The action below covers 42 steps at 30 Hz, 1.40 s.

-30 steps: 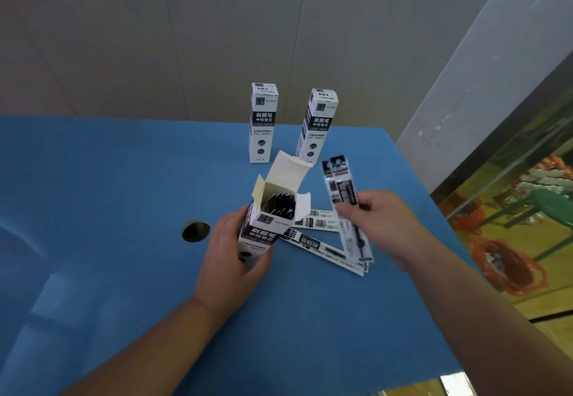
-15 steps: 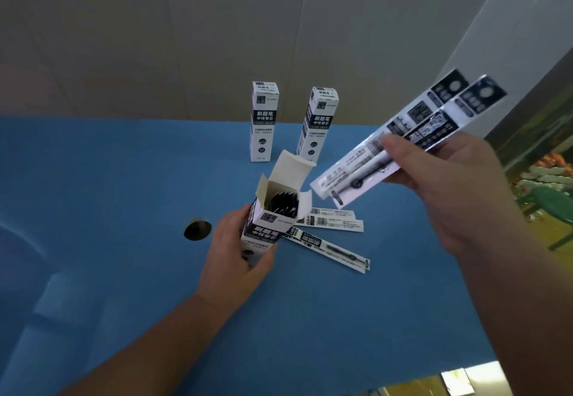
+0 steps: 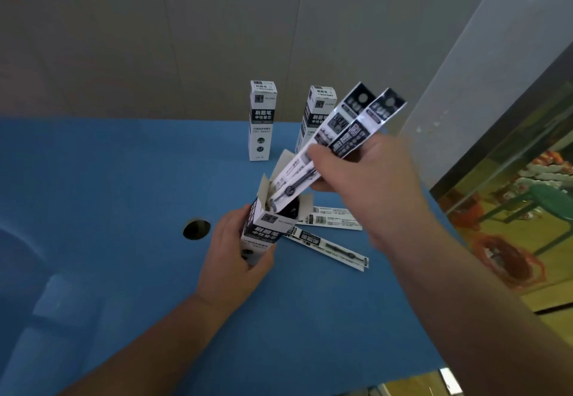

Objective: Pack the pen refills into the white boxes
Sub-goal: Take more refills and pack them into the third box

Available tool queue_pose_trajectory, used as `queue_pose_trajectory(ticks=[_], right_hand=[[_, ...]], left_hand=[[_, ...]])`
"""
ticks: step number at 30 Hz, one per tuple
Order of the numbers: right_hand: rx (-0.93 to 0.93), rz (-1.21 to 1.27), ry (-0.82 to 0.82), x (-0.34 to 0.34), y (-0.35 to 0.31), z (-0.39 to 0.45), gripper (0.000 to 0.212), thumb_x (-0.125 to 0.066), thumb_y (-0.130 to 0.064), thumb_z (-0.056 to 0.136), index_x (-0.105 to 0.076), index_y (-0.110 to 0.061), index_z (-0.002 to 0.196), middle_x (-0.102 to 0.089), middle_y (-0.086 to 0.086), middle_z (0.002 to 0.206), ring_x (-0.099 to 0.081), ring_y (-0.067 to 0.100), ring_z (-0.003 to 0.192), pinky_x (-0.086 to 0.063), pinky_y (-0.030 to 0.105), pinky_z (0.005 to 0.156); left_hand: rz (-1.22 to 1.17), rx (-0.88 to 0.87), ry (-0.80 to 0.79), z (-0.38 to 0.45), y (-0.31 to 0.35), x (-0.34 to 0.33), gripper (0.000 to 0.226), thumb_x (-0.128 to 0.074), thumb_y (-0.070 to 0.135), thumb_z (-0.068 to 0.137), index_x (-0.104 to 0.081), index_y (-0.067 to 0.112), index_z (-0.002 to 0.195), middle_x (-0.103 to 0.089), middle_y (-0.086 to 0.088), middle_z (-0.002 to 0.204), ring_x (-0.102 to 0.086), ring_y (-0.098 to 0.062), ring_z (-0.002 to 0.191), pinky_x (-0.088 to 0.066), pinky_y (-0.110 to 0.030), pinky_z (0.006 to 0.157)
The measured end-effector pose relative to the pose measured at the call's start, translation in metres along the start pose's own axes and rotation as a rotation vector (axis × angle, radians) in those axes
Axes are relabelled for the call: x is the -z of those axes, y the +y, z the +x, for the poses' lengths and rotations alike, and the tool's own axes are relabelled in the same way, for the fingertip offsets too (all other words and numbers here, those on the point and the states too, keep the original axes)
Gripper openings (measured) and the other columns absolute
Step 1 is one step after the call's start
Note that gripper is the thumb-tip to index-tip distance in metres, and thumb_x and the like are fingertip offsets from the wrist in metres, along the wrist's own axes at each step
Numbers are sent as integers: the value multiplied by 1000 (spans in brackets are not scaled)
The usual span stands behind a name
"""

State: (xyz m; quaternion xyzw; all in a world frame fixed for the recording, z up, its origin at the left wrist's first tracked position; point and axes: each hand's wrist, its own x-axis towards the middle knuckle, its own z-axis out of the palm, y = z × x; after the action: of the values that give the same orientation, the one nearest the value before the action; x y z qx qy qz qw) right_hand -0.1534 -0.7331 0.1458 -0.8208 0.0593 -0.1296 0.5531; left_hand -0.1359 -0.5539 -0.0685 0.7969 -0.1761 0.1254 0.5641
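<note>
Flat refill packets entering an open carton

The right hand [image 3: 366,178] pinches two glossy, flat refill packets [image 3: 347,129] in its grip, their lower ends inside the open white box [image 3: 269,225]. The left hand [image 3: 235,259] wraps that cardboard box, tilted on the matte blue counter [image 3: 108,209]. Just below the right grip lie loose packets [image 3: 328,240]; beyond it stand two closed boxes [image 3: 262,119].

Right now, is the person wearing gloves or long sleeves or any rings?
No. The left hand and the right hand are both bare, with no gloves or rings showing. Both forearms are bare too, as far as the picture reaches, with no sleeve, watch or bracelet in sight.
</note>
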Motion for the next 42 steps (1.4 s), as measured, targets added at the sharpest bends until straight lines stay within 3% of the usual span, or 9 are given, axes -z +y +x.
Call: queue_pose_trajectory(ticks=[7, 11, 16, 21, 25, 27, 32, 35, 42], right_hand=[[3, -314, -71, -23, 14, -12, 29, -74, -41, 82, -62, -17, 71, -67, -7, 60, -63, 5, 51, -48, 23, 45], [14, -249, -152, -19, 13, -11, 30, -72, -57, 80, -61, -38, 100, -67, -20, 85, -60, -1, 60, -47, 16, 52], [95, -303, -240, -12, 12, -10, 10, -75, -39, 86, -69, -37, 93, -67, -23, 83, -56, -2, 55, -42, 9, 53], [217, -463, -271, -22, 11, -15, 7, -75, -29, 86, -76, -32, 80, -63, -30, 67, -58, -6, 65, -43, 11, 57], [308, -660, -318, -25, 8, -9, 16, -66, -29, 89, -76, -24, 78, -70, -7, 76, -61, 10, 68, -54, 39, 65], [287, -596, -352, -21, 10, -5, 15, -65, -34, 91, -76, -28, 83, -71, -13, 79, -60, 7, 69, -53, 31, 64], [264, -272, -25, 1, 43, 8, 15, -63, -39, 95, -69, -35, 81, -66, -23, 73, -54, -2, 56, -39, 7, 53], [87, -571, -122, 15, 87, 22, 3, -66, -38, 94, -69, -35, 93, -66, -19, 81, -57, 0, 68, -46, 19, 68], [2, -966, -466, 9, 155, 8, 56, -73, -52, 84, -62, -23, 131, -57, 1, 121, -52, 22, 119, -44, 32, 99]], left_hand=[[-12, -18, 6, 0, -1, 0, 72, -73, 41, 84, -35, 65, 141, -51, 22, 134, -59, -24, 126, -56, -57, 99], [-24, 9, 3, -1, -4, -1, 72, -74, 39, 84, -37, 63, 141, -54, 20, 133, -61, -25, 124, -56, -57, 97], [-19, -8, 17, 0, -4, -1, 73, -74, 39, 84, -37, 62, 143, -52, 26, 132, -60, -23, 124, -56, -55, 98], [-26, 1, 8, 0, -3, -2, 72, -73, 39, 83, -37, 63, 141, -55, 15, 130, -61, -24, 122, -57, -55, 96], [-9, -8, 13, 0, -3, -2, 72, -72, 40, 82, -37, 64, 140, -53, 24, 130, -61, -23, 122, -57, -55, 96], [-13, -9, 22, 0, -2, -2, 72, -72, 40, 83, -36, 65, 141, -52, 28, 130, -61, -22, 122, -57, -56, 97], [-26, 11, 17, 0, 0, 0, 73, -73, 40, 84, -36, 65, 141, -51, 29, 131, -61, -24, 124, -57, -57, 98], [3, 8, 15, 1, 2, 1, 72, -72, 42, 84, -35, 66, 141, -51, 32, 132, -60, -19, 126, -55, -55, 101], [-22, 22, 23, 2, 1, 1, 70, -73, 41, 84, -37, 65, 139, -56, 17, 130, -61, -24, 124, -54, -58, 100]])
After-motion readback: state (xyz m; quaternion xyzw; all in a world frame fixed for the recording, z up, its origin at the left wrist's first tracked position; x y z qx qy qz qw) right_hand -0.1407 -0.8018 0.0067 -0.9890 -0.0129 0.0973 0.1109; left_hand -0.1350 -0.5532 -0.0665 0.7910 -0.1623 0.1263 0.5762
